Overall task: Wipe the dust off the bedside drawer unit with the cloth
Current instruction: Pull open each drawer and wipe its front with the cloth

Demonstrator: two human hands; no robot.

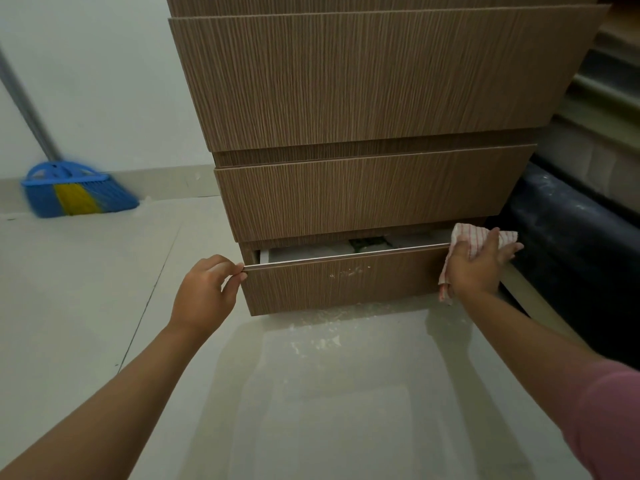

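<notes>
The bedside drawer unit (363, 98) fills the centre & top of view: brown wood-look laminate w/ fine vertical grain, flat rectangular drawer fronts stacked one above the other, no knobs. It stands on the floor, just beside a wall on its left & a bed on its right. The bottom drawer (339, 282) is pulled out a little; a thin pale metal strip runs along its top edge, and the gap behind shows a light interior w/ something small & dark, too dim to tell. A few whitish specks sit on that drawer's front, near the middle.

The cloth (474, 237) is thin, white w/ fine red stripes, crumpled. It's pressed on the drawer's top right corner under the right hand (479, 268); grip there is a flat palm w/ fingers spread over the fabric, one tail of cloth hanging below the wrist. A pink sleeve (609, 420) shows on that arm at lower right.

The left hand (204, 292) is at the drawer's top left corner, grip pinched: thumb & fingertips together on the end of the metal strip.

The floor (104, 306) is pale, smooth tile w/ thin joints, glossy enough to mirror the unit; white dust is scattered just in front of the drawer. A broom (78, 194) w/ blue plastic head, blue & yellow bristles & grey handle leans on the white wall (97, 81) at left. The bed (581, 237) has a dark, dusty base & lighter layers above.
</notes>
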